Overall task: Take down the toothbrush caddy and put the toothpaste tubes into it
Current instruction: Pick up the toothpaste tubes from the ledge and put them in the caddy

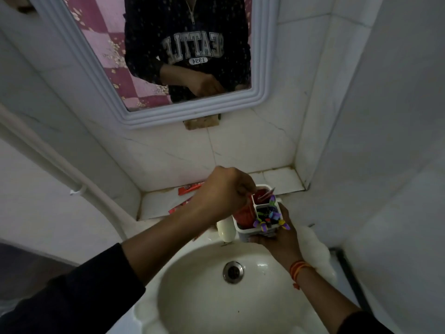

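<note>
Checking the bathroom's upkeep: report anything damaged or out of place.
Below the mirror, a brown patch breaks the white wall, like a missing tile piece. Dark grime lines the ledge joints. Red packets lie loose on it behind the left hand.

White tiled ledge behind the basin, grimy grout at the wall joints. On it: two red toothpaste boxes at left-centre (the nearer one mostly hidden behind an arm), right side bare tile. White sink below, metal drain centred, white tap on its back rim.
</note>
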A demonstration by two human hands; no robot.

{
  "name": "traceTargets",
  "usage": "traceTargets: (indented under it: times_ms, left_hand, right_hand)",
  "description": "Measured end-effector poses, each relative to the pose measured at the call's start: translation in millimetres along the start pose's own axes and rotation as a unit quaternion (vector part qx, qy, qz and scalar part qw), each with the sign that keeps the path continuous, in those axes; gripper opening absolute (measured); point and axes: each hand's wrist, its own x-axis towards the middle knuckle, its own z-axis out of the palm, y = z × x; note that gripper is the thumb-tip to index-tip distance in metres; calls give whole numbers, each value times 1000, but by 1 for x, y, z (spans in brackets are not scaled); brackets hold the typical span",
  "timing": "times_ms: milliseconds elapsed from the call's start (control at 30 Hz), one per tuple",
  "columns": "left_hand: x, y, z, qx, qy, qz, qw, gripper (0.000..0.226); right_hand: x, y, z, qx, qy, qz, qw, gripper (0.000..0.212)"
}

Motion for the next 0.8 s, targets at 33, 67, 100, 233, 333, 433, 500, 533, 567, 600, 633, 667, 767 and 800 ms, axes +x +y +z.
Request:
traceTargets:
  times_ms: [33, 67, 100, 233, 333, 433, 500, 533, 567, 600, 633, 667, 767, 800]
  left_hand:
    - [1, -3, 2, -10, -7, -4, 1000, 31]
    - [2, -6, 0, -26, -3, -10, 1000, 26]
    - [3, -10, -3, -41, 10, -18, 999, 21]
    - [10, -47, -16, -61, 82, -73, 992, 16]
    - [7, -97, 2, -7, 60, -156, 986, 17]
    - [-11, -142, 44, 48, -45, -233, 970, 20]
    - [-21, -157, 66, 36, -48, -266, 962, 29]
    - [-23, -162, 72, 28, -34, -271, 962, 33]
    - [-23, -165, 75, 23, -27, -272, 962, 37]
    - [-23, -167, 78, 21, -29, -270, 962, 39]
    - [-22, -169, 80, 31, -43, -270, 961, 41]
    - [-23, -172, 82, 48, -55, -266, 961, 41]
    - [-27, -177, 92, 68, -75, -276, 956, 39]
    - [-30, -179, 97, 69, -81, -280, 954, 36]
  right_hand:
    - [0, -1, 1, 16, -3, 4, 1000, 88]
    - [0, -1, 1, 26, -2, 10, 1000, 86]
    - [0, -4, 2, 34, -10, 13, 999, 84]
    - [0, -6, 3, 46, -13, 16, 999, 74]
    - [1, 1, 3, 14, 2, 6, 1000, 84]
    - [2, 9, 0, -26, 9, -6, 1000, 94]
    - [3, 14, 0, -46, 12, -9, 999, 100]
    - [3, 17, -1, -50, 12, -8, 999, 101]
    - [3, 18, -1, -53, 11, -6, 999, 103]
    - [3, 21, -1, -58, 15, 0, 998, 105]
    - [4, 23, -1, -63, 16, 2, 998, 106]
    - [4, 25, -2, -63, 16, 7, 998, 107]
    - [5, 27, 0, -71, 15, 7, 997, 107]
    - [5, 27, 0, -70, 17, 7, 997, 107]
